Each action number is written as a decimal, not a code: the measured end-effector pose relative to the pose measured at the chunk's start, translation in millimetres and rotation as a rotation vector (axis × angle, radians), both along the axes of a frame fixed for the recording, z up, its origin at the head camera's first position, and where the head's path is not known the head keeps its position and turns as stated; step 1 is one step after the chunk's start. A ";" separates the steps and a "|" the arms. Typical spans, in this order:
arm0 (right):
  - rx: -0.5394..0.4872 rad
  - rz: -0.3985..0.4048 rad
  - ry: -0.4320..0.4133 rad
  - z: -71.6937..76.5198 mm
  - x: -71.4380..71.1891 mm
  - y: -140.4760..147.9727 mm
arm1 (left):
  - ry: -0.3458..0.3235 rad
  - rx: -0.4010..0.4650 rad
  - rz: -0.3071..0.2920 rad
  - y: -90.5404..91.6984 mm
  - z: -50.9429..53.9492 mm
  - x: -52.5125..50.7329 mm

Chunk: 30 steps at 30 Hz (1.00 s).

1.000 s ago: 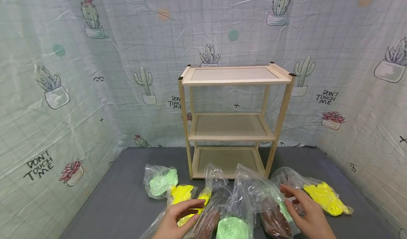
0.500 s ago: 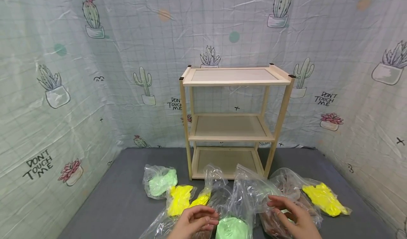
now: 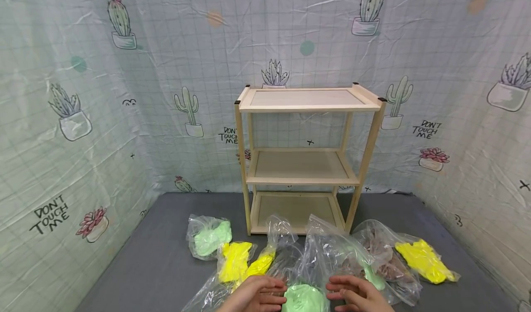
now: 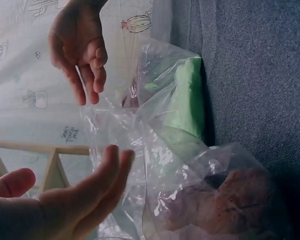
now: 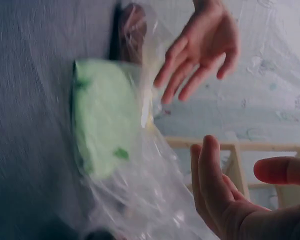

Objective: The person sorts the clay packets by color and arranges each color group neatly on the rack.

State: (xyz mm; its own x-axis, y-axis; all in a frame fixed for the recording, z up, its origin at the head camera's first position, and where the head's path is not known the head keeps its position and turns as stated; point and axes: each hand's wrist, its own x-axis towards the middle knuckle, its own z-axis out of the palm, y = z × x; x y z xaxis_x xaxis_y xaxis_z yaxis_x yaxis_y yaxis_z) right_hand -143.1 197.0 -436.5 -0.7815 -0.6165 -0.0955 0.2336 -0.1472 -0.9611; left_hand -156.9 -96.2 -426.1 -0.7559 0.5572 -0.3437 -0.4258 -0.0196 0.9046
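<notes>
A clear plastic bag with a soft light-green lump (image 3: 304, 298) lies at the bottom middle of the head view. My left hand (image 3: 258, 296) is over its left side and my right hand (image 3: 354, 294) over its right, palms facing each other. The fingers of both are loosely bent and grip nothing. In the right wrist view the green lump (image 5: 107, 117) lies on the cloth below both hands; whether fingertips touch the plastic I cannot tell. Nearest the left hand, a bag with a brown lump (image 4: 240, 200) shows in the left wrist view.
Bagged yellow lumps (image 3: 235, 262) and another green one (image 3: 212, 238) lie to the left. More bags, brown (image 3: 392, 268) and yellow (image 3: 427, 261), lie to the right. Behind them stands a three-tier wooden shelf (image 3: 303, 181) on the grey cloth, with cactus-print curtains around.
Both hands have come in toward the middle, the right hand moving left and the left hand moving right, to either side of the green lump. The bags at the right have shifted slightly.
</notes>
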 end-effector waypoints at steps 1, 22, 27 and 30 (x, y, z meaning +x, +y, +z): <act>-0.035 0.030 -0.020 -1.9 0.1 -1.4 | 0.003 -0.015 0.007 0.2 -0.5 -0.4; 0.275 0.088 0.027 -24.0 -4.1 2.3 | -0.064 -0.113 -0.053 -2.4 -5.3 -15.7; 0.123 0.210 -0.005 -34.7 -8.9 8.8 | -0.082 -0.112 -0.070 -1.6 -7.3 -16.7; 0.063 0.247 -0.020 -39.9 -10.9 10.5 | -0.087 -0.099 -0.089 -3.0 -7.7 -17.2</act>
